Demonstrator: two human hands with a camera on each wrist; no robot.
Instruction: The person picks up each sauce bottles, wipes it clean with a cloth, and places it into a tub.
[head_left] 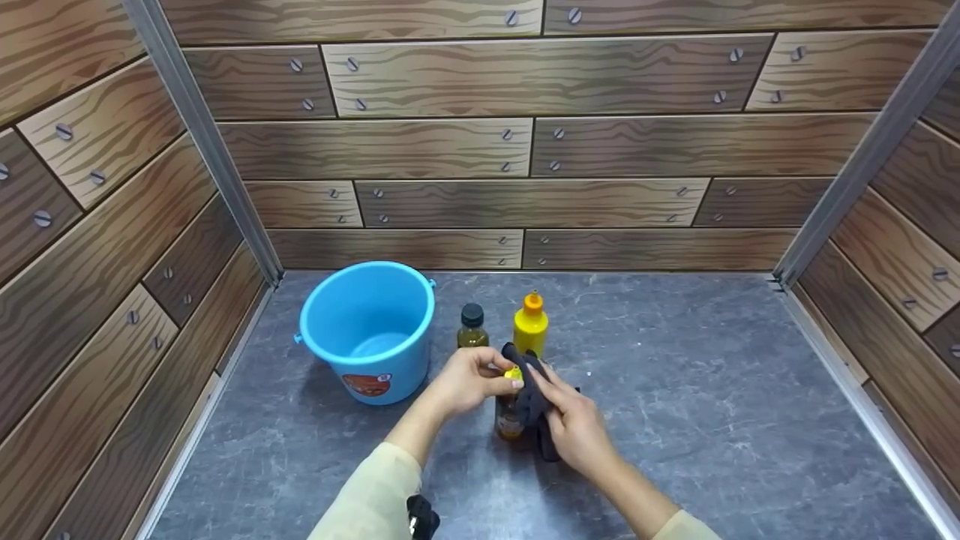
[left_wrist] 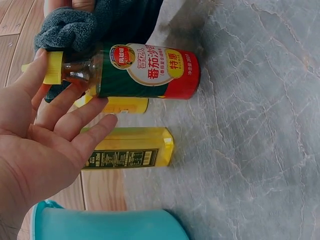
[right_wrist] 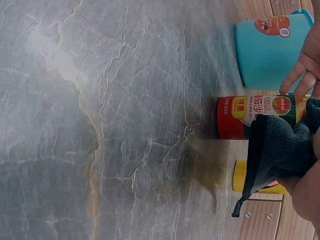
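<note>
A sauce bottle (left_wrist: 150, 70) with a green and red label stands upright between the two hands. My left hand (head_left: 472, 381) pinches its yellow cap (left_wrist: 54, 70) between thumb and fingers, the other fingers stretched loosely beside the neck. In my right hand (head_left: 577, 420) is a dark terry cloth (right_wrist: 280, 142), held against the bottle's upper part and hanging down along its right side. The cloth hides part of the neck in the head view.
Behind the sauce bottle stand a dark-capped oil bottle (head_left: 472, 330) and a yellow squeeze bottle (head_left: 530, 330) with an orange top. A blue bucket (head_left: 409, 379) is to the left. Wood-patterned walls (head_left: 435, 150) surround the grey marbled surface (head_left: 712, 390).
</note>
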